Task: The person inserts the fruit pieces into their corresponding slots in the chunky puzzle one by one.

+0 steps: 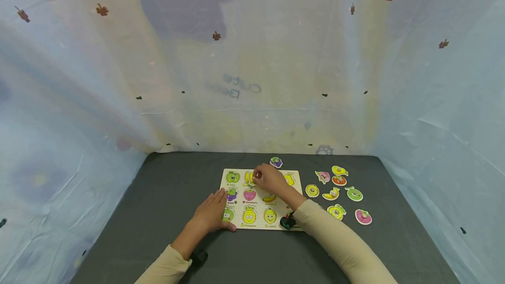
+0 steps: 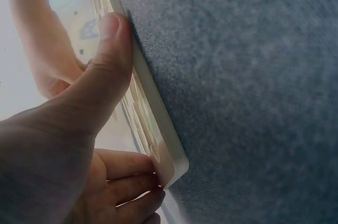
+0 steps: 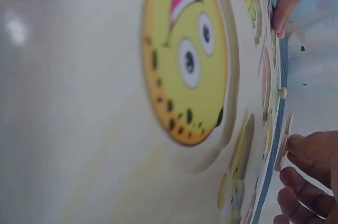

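A pale fruit puzzle board (image 1: 260, 227) with rows of cartoon fruit pictures lies on the dark cloth. My left hand (image 1: 211, 211) rests along its left side, fingers straight, thumb (image 2: 113, 49) at the near edge. Over the top row, my right hand (image 1: 270, 179) is beside the yellow fruit picture (image 1: 249, 178). In the right wrist view, thumb and finger pinch a thin puzzle piece (image 3: 284, 142), seen edge-on just above the board; its picture is hidden. A small round knob (image 3: 282, 93) sticks up from the board nearby.
Several loose knobbed fruit pieces lie right of the board, among them a banana piece (image 1: 331, 194), a green piece (image 1: 354, 194) and a pink piece (image 1: 363, 217). A grape piece (image 1: 275, 162) sits behind the board. A pale patterned curtain (image 1: 252, 65) hangs around the table.
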`<state>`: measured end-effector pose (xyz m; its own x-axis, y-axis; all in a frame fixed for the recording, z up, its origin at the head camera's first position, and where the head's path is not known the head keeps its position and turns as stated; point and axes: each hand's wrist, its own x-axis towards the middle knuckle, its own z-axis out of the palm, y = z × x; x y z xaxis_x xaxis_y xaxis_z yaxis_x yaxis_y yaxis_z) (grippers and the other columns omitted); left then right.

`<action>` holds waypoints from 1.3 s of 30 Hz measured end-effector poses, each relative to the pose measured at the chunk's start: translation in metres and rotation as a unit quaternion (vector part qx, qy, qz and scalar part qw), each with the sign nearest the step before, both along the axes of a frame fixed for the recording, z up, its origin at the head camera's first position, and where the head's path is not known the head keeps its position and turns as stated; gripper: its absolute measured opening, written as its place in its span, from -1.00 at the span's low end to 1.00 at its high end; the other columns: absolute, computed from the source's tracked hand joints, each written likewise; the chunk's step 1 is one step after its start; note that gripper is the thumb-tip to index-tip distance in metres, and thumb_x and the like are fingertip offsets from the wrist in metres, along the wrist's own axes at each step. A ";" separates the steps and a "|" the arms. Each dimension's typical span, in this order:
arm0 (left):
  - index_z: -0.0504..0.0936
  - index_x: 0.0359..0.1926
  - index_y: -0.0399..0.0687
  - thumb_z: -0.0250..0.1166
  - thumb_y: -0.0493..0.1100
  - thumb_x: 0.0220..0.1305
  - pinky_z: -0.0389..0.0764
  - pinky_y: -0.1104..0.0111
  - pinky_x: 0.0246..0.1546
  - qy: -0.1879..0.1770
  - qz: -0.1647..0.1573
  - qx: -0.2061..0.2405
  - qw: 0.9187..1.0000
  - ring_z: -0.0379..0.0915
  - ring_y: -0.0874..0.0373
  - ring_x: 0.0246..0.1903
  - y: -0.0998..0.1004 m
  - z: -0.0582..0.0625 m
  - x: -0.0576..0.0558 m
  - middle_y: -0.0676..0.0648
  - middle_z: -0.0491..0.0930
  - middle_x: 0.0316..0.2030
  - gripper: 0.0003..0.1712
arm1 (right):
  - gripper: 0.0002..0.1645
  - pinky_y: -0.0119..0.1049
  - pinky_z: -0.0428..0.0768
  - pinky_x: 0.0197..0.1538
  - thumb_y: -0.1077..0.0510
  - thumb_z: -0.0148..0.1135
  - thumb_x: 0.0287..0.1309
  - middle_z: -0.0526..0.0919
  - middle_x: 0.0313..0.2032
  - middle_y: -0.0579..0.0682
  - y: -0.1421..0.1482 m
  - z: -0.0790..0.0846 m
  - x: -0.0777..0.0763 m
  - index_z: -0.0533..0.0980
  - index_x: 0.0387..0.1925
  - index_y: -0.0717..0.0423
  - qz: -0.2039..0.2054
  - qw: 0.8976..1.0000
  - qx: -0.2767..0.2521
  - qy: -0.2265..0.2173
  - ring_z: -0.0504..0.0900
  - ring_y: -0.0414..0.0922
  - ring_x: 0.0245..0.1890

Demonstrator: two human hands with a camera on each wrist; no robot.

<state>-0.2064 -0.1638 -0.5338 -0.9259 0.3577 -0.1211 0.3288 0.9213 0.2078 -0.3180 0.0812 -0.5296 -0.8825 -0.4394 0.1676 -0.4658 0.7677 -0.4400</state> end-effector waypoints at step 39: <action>0.24 0.60 -0.43 0.61 0.41 0.04 0.18 0.01 0.63 -0.001 0.005 -0.014 1.000 0.10 -0.18 0.63 0.002 0.001 0.001 -0.36 0.18 0.62 0.41 | -0.91 -0.29 0.52 -0.35 0.06 0.39 0.45 0.56 -0.29 -0.11 -0.021 -0.004 -0.013 0.66 -0.19 -0.03 -0.005 1.000 0.026 -0.013 0.50 -0.20 -0.38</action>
<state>-0.2051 -0.1616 -0.5331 -0.9296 0.3442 -0.1316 0.3184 0.9301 0.1830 -0.3313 0.0598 -0.5336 -0.8911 -0.4372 0.1214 -0.4460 0.7949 -0.4114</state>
